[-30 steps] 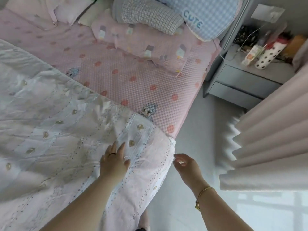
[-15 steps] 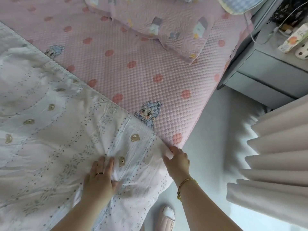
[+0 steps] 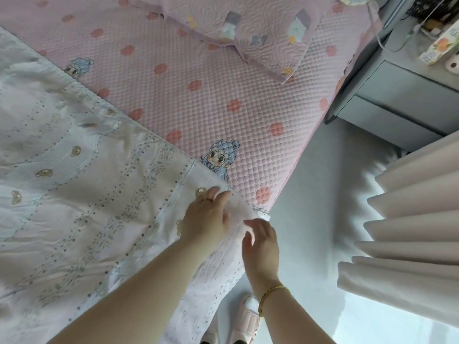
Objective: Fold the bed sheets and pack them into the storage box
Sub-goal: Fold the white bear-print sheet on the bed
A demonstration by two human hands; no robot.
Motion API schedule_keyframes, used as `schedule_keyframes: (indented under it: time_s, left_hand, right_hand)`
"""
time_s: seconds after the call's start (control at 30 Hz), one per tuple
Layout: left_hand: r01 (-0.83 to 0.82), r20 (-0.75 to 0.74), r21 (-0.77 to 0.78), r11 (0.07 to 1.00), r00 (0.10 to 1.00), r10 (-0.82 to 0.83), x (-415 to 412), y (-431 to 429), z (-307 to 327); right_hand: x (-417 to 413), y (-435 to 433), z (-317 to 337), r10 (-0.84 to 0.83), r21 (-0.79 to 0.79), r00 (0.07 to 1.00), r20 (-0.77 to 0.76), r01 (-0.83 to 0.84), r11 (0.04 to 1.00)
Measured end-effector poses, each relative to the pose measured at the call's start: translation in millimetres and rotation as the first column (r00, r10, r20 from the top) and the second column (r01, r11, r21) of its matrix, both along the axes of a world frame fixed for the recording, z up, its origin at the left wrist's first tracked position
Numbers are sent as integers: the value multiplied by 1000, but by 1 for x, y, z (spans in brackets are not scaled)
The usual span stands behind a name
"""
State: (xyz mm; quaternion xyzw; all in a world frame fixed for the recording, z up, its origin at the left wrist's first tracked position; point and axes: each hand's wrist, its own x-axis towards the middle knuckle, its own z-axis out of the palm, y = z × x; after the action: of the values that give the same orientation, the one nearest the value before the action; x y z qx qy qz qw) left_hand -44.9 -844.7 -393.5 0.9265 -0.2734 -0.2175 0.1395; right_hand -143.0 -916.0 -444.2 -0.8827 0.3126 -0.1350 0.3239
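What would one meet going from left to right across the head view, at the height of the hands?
The sheet → left hand → right hand → floor → curtain.

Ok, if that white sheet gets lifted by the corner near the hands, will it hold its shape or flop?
Likely floppy: the white sheet lies wrinkled and its near edge hangs limp. Probably light, since it looks thin. It may slide on the quilted pink cover unless the left hand, flat on it, pins it.
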Motion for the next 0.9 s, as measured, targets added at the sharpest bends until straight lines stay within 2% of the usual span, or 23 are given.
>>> schedule_keyframes:
  time_s: [0.03,0.07,0.13,0.17,0.23,0.3,0.4,0.47,0.53,0.67,0.77,0.9]
  left_hand:
    - [140,54,72,987,988,-144,5,-5,-3]
    - [234,64,136,963,968,-244,10,-10,-6]
    - [280,32,233,931,955,-295,23,-17,-14]
    - [273,24,261,926,957,-289,31,-20,-16]
    - [266,60,304,915,953,-297,42,-26,-19]
    - [292,159,287,912,925,-346,42,-28,-19]
    - [414,290,176,893,845,-449,29,-23,-19]
    - [473,368,68,879,807,-463,30,-12,-21]
    - [502,414,52,863,776,-476,33,-3,-20]
    - [513,505,-60,856,755,-417,26,17,-25]
    - [512,499,-86,855,765,-408,17,39,-30]
    - [494,447,-1,869,778,-441,8,52,-30]
  right_hand:
    - [0,-8,1,-45,61,997,-64,48,997]
    - [-1,-17,3,-16,142,980,-197,45,989]
    - [0,-32,6,120,325,911,-394,16,946]
    - [2,-38,6,168,388,884,-437,17,921]
    - [5,-43,5,238,408,837,-492,-20,913]
    - [4,-45,5,264,384,805,-531,-49,922]
    - [-9,-44,0,183,267,841,-509,-48,963]
    - [-16,-40,-5,121,176,902,-415,-51,983]
    - [-17,-35,-5,90,190,947,-308,-32,981]
    - [-23,-27,-2,131,258,954,-270,-60,964]
    - [-26,-34,-2,151,289,944,-295,-62,955]
    - [-7,-31,7,326,205,901,-286,-275,939]
